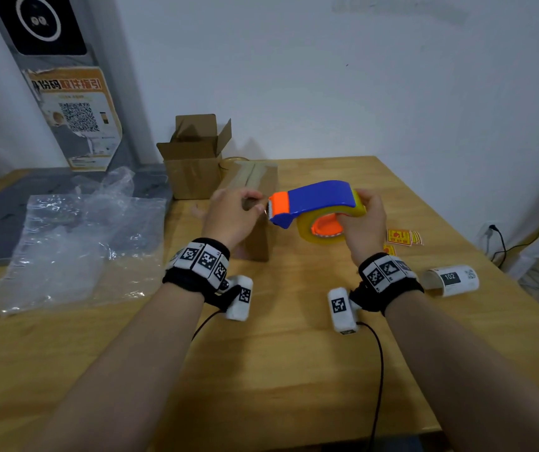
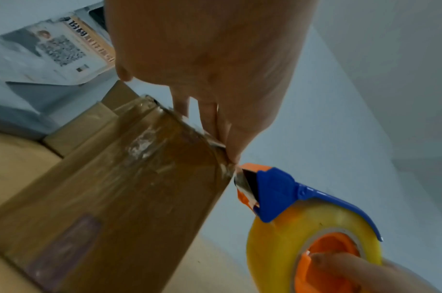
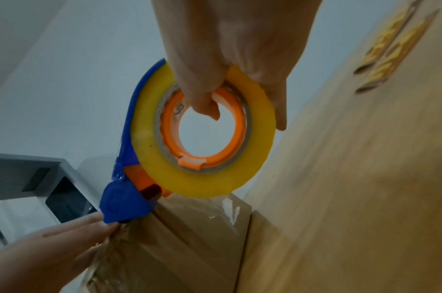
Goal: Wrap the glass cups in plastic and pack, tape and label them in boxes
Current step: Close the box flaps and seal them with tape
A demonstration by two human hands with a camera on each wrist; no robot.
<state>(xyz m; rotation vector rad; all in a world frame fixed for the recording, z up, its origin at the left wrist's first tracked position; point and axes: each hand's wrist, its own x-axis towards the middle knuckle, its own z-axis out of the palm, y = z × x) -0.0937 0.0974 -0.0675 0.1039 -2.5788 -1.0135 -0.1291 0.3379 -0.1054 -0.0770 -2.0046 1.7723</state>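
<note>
The right hand (image 1: 364, 220) grips the tape dispenser (image 1: 317, 203) in the air above the wooden surface (image 1: 294, 353): its fingers (image 3: 205, 103) curl through the orange core of the yellowish tape roll (image 3: 202, 138), with the thumb over the blue cover. The dispenser's orange cutter end points toward the closed box (image 1: 256, 203), which stands upright on the surface with clear tape along its top seam.

The left hand (image 1: 234, 216) is at the near top corner of the closed box, directly beside the cutter. Its fingers (image 2: 230, 138) are narrowed to a pinch on the tape end at that corner, where the tape (image 2: 145, 144) looks wrinkled against the cardboard. Whether the strip is cut from the roll cannot be told.

Behind the closed box and to its left stands an open box (image 1: 193, 158) with its flaps up. The rim of a glass cup (image 1: 234, 161) shows just behind the closed box, next to the open one. Farther left of the closed box lies crumpled clear plastic (image 1: 76, 243) across the surface edge.

To the right of the closed box, past the dispenser, a few yellow and red stickers (image 1: 403, 238) lie flat, and nearer the viewer a curled label strip (image 1: 452, 278) printed "102".
</note>
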